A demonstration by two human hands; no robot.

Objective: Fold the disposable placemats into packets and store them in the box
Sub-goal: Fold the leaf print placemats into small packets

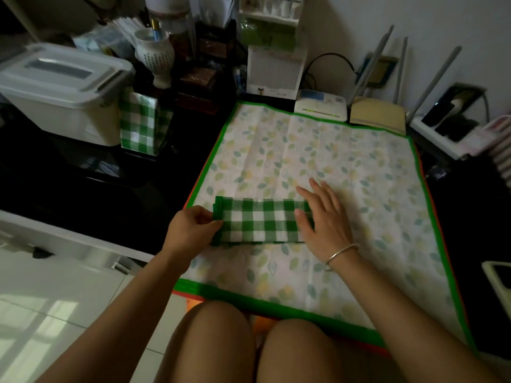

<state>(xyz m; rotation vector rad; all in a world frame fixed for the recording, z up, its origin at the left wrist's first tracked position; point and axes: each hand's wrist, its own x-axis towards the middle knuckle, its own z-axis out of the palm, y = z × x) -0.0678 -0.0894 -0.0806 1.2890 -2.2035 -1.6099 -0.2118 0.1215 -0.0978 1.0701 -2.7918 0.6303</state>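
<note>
A green-and-white checked placemat (260,221) lies folded into a long strip on a spread leaf-patterned placemat (318,150) with a green border. My left hand (190,228) pinches the strip's left end between thumb and fingers. My right hand (323,217) lies flat with straight fingers on the strip's right end. A small box (143,125) at the left holds upright folded checked packets.
A white lidded plastic bin (63,89) stands at the far left beside the small box. A vase (154,53), dark boxes, a calendar and two routers (320,105) line the back edge. My knees are under the table's near edge.
</note>
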